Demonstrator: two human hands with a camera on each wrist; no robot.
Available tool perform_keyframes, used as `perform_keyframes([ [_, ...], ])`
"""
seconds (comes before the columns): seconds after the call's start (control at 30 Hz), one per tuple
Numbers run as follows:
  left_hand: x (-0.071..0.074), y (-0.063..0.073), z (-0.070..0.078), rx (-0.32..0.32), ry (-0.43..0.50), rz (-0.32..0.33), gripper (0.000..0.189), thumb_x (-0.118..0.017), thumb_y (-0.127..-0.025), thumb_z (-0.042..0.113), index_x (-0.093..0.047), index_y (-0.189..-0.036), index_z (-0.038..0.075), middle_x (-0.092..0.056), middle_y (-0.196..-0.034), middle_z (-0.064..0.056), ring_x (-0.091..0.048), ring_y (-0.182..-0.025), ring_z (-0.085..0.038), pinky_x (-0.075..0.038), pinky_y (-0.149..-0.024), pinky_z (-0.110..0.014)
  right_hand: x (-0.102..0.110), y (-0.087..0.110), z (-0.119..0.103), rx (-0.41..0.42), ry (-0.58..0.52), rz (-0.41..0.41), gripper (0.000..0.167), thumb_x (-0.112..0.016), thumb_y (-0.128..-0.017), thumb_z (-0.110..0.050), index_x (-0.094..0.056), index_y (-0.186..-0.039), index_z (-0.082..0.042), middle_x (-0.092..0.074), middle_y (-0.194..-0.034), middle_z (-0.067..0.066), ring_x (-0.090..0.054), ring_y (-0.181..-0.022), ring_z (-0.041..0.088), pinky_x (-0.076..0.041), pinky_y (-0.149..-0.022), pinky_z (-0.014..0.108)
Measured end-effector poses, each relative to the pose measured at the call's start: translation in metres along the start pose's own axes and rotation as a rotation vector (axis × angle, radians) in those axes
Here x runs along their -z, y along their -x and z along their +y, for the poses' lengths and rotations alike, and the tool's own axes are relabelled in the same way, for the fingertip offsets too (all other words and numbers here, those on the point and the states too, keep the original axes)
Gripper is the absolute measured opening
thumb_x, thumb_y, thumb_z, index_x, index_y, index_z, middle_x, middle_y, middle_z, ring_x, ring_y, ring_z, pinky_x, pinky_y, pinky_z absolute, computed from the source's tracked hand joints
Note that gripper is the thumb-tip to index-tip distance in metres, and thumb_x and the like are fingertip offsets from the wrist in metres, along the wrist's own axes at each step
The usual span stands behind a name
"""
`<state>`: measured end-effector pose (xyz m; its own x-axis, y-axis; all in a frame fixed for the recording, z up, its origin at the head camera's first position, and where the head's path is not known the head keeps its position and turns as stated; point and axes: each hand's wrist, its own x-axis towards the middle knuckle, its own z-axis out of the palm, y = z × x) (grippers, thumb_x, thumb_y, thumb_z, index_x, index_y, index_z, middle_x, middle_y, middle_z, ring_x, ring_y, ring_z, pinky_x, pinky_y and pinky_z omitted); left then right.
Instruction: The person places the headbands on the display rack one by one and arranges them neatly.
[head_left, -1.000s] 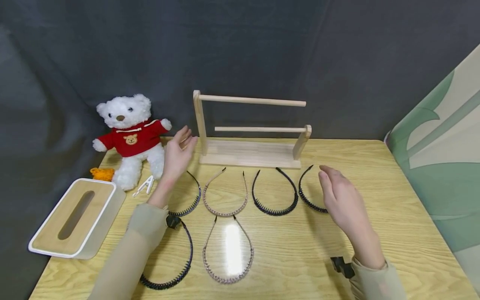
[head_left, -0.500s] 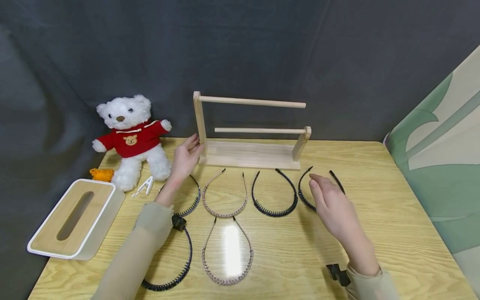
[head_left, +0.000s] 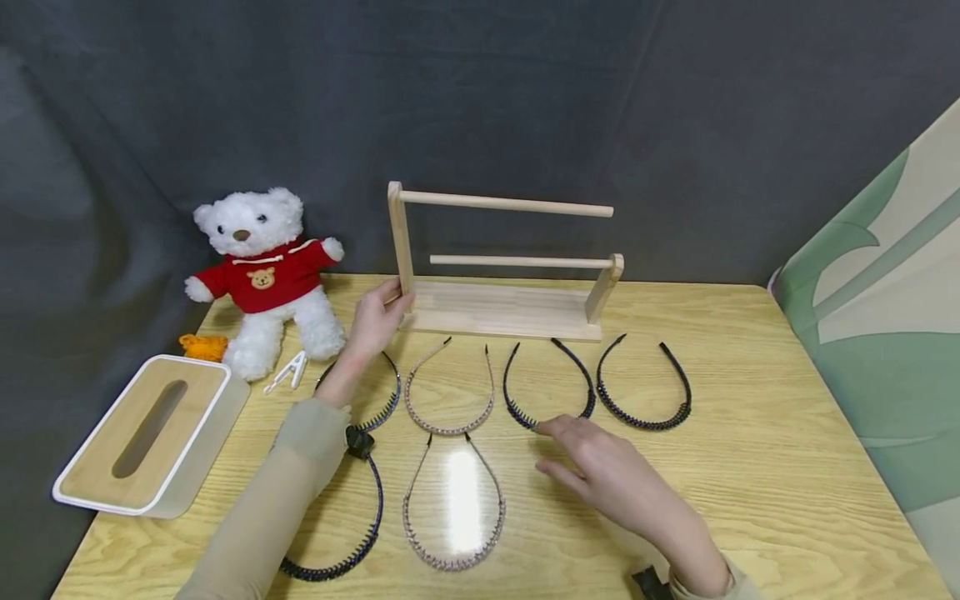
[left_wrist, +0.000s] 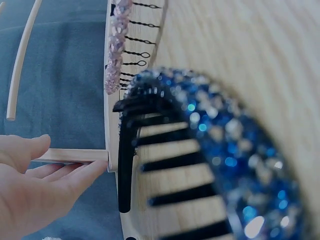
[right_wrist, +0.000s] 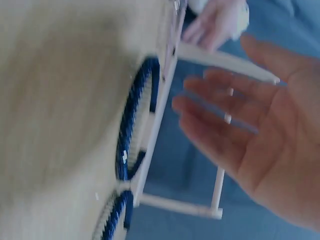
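My left hand (head_left: 377, 318) holds the left post of a wooden two-bar rack (head_left: 502, 312), thumb and fingers on either side of the post (left_wrist: 75, 155) in the left wrist view. With fingers loosely extended, my right hand (head_left: 611, 471) is over the table, its fingertips overlapping the near curve of a dark toothed headband (head_left: 514, 407). Another dark headband (head_left: 647, 425) lies to the right. A pink beaded headband (head_left: 450, 430) and a blue-black one (head_left: 392, 403) continue the row leftward. Nearer lie a second pink headband (head_left: 454, 565) and a dark one (head_left: 363, 550), partly behind my left sleeve.
A white teddy bear in a red sweater (head_left: 281, 287) sits at the back left, beside a small orange item (head_left: 203, 347) and a white letter A piece (head_left: 291, 372). A tissue box with a wooden lid (head_left: 206, 400) stands at the left edge. Dark cloth hangs behind.
My left hand has moved right and taken hold of the rack's left post. My right hand has swung left and nearer, away from the rightmost headband, which now shows whole.
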<state>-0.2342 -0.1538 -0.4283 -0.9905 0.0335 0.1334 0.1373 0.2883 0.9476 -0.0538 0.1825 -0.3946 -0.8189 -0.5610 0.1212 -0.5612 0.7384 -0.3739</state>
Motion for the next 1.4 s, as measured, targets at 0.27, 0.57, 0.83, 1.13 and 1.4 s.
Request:
perform_keyframes([
  [0.27,0.001,-0.002,-0.004,-0.009,-0.037,0.001,0.038,-0.053,-0.111,-0.001,-0.054,-0.147,-0.014,-0.057,-0.146,-0.033,-0.061,-0.13,-0.043,-0.053,-0.102,-0.051,-0.026,0.005,-0.023,0.26,0.026,-0.104,0.04,-0.088,-0.09,-0.02,-0.072,-0.125,-0.007,-0.073,-0.12,0.005,-0.071,-0.108,0.02,-0.06,-0.089,0.035],
  [0.57,0.002,-0.002,-0.004,0.006,-0.027,0.023,0.039,-0.052,-0.112,0.001,-0.054,-0.148,-0.013,-0.061,-0.142,-0.032,-0.065,-0.121,-0.045,-0.056,-0.086,-0.028,-0.051,0.001,-0.044,0.471,0.22,-0.051,0.048,-0.093,-0.076,-0.04,-0.072,-0.112,-0.017,-0.068,-0.113,-0.004,-0.059,-0.099,0.012,-0.051,-0.084,0.027],
  [0.83,0.002,-0.003,-0.004,-0.004,-0.068,0.036,0.037,-0.053,-0.112,0.002,-0.057,-0.146,-0.011,-0.064,-0.138,-0.03,-0.066,-0.119,-0.039,-0.05,-0.081,-0.017,-0.063,0.0,-0.056,0.641,0.293,0.068,0.039,-0.091,-0.072,-0.034,-0.069,-0.101,-0.023,-0.063,-0.097,-0.012,-0.052,-0.086,0.009,-0.04,-0.072,0.018],
  [1.13,0.003,-0.005,-0.006,-0.016,-0.144,0.024,0.036,-0.053,-0.112,0.004,-0.06,-0.145,-0.009,-0.066,-0.136,-0.029,-0.067,-0.12,-0.041,-0.055,-0.09,-0.036,-0.075,0.004,-0.062,0.632,0.436,0.068,0.013,-0.078,-0.085,-0.031,-0.066,-0.091,-0.027,-0.058,-0.085,-0.013,-0.048,-0.081,0.01,-0.039,-0.07,0.02],
  [1.4,0.003,-0.007,-0.007,-0.003,-0.147,0.026,0.035,-0.053,-0.113,0.005,-0.061,-0.145,-0.008,-0.067,-0.134,-0.029,-0.069,-0.115,-0.041,-0.054,-0.082,-0.027,-0.075,0.005,-0.06,0.633,0.421,0.002,0.007,-0.075,-0.088,-0.035,-0.068,-0.091,-0.034,-0.053,-0.085,-0.015,-0.042,-0.079,0.008,-0.035,-0.072,0.02],
])
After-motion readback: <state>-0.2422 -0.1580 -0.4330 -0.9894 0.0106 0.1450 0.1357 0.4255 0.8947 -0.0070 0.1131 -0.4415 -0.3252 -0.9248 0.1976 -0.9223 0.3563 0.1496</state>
